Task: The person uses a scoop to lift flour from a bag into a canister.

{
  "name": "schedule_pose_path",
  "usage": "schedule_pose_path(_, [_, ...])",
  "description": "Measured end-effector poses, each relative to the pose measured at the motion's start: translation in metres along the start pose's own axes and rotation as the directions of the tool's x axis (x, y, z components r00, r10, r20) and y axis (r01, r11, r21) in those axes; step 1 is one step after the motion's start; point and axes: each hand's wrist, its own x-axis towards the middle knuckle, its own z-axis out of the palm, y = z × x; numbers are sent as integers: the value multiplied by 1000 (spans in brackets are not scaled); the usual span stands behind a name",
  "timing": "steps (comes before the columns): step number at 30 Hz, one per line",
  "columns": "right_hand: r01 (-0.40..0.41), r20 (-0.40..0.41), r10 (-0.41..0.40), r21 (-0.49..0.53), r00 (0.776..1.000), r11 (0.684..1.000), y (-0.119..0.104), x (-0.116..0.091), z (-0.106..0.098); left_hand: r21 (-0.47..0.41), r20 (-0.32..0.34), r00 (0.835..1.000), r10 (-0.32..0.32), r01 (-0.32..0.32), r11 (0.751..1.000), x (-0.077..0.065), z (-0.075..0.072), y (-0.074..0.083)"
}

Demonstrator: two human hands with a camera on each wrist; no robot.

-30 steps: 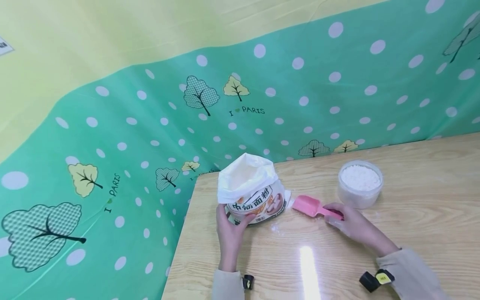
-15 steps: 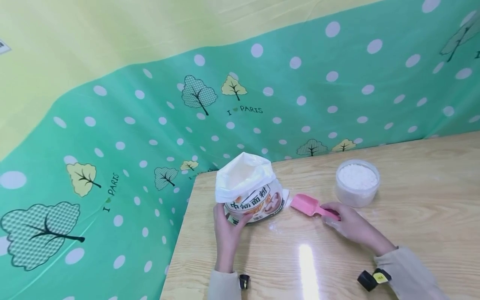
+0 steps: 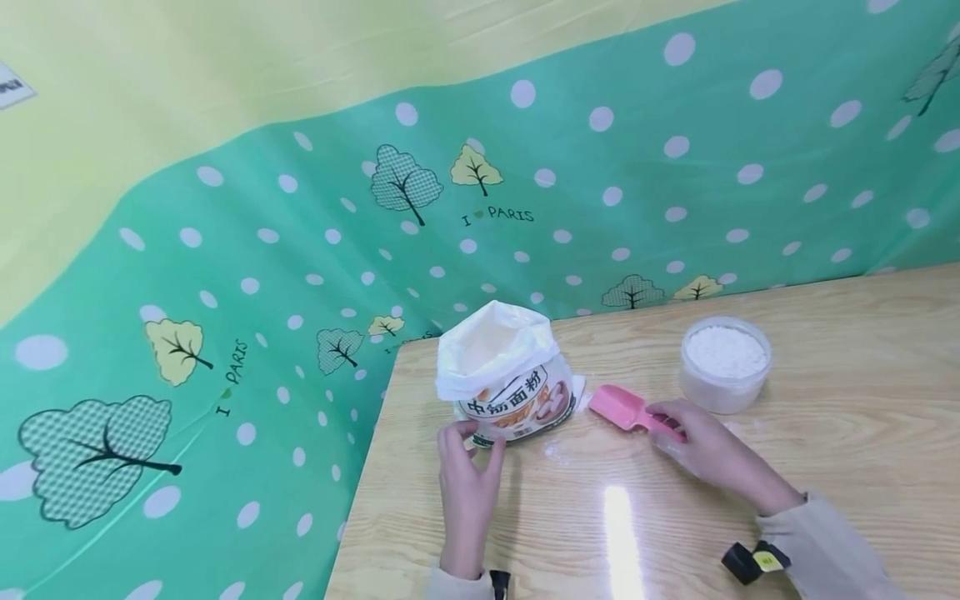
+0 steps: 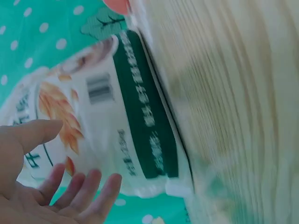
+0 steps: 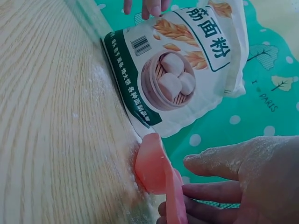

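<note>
A white flour bag point(image 3: 517, 400) with green trim and Chinese print stands on the table with its top folded out. My left hand point(image 3: 471, 479) is just in front of it, fingers spread and holding nothing; in the left wrist view the left hand point(image 4: 60, 182) overlaps the bag's printed front. A pink scoop point(image 3: 618, 408) lies on the table right of the bag. At its handle is my right hand point(image 3: 697, 442). In the right wrist view the floury thumb point(image 5: 210, 161) is straight and apart from the handle, while the other fingers point(image 5: 210, 191) reach behind it, touching it.
A clear round tub point(image 3: 723, 387) filled with white powder stands behind my right hand. Some spilled flour point(image 3: 558, 454) dusts the wooden table point(image 3: 840, 417). A green and yellow cloth point(image 3: 562, 208) with tree prints hangs along the back and left.
My left hand has let go of the bag and drawn back toward me, with its fingers spreading. The right hand and the scoop stay almost where they were.
</note>
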Motion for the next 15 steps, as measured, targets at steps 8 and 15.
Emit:
schedule_pose_path(8, [26, -33, -27, -45, 999, 999, -3, 0, -1, -40, 89, 987, 136, -133, 990, -8, 11, 16])
schedule_pose_path(15, [71, -167, -113, -238, 980, 969, -14, -12, -1, -32, 234, 947, 218, -216, 976, -12, 21, 30])
